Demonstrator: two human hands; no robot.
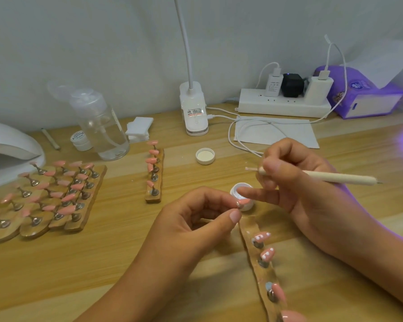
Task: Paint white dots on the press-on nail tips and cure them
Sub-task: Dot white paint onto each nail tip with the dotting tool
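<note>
Nearest me, a wooden strip (254, 231) runs in from the bottom edge. It carries pink nail tips on metal stands, and the two dotted tips (262, 237) show white dots. The two plain tips (278, 293) closest to me are bare. My left hand (196, 219) pinches one more pink tip (243, 201) between thumb and forefinger, just above the strip's far end and right against the small white jar (247, 206). My right hand (296, 182) grips the dotting tool (335, 178) between thumb and fingers, with its pale tip pointing left. One finger reaches over the jar mouth, contact unclear. Further out on the table (126, 240) are the jar lid (205, 155), a single tip holder (154, 175) and a block of holders (47, 196) at left. Behind them are the white cure lamp (9, 145), pump bottle (100, 126), cotton pads (139, 129), clip lamp base (194, 112) and power strip (282, 105).
</note>
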